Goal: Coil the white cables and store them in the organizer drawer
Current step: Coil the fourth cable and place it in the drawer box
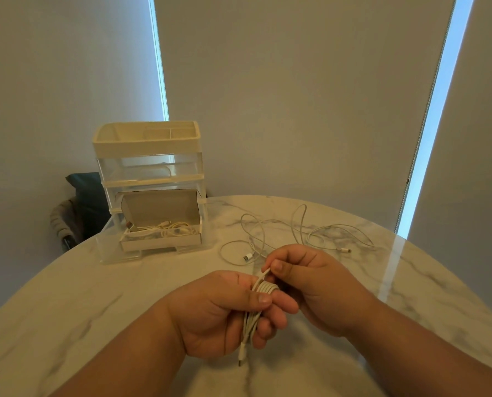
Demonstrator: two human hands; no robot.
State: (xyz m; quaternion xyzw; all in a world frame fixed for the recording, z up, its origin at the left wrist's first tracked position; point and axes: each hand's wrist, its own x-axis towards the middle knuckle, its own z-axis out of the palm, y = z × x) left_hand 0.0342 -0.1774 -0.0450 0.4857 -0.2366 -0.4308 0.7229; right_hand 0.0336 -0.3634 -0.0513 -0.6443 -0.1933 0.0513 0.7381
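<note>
Organizer drawer (158,239), far left, stands pulled out with coiled cables inside. Left hand (221,310) grips the bundled white cable (263,290) at its wrapped waist; right hand (305,282) pinches its tail above. Judged light, limp, springy: hold the waist or it unwinds. Loose cables (305,233) lie to the right on the table (124,296), their count unclear; fingers hide the bundle's loops

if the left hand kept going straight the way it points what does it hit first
Probably the right hand. The left hand, holding the coiled cable, points forward and right, and the right hand sits directly against it, pinching the cable's end. The loose cables lie farther along.
</note>
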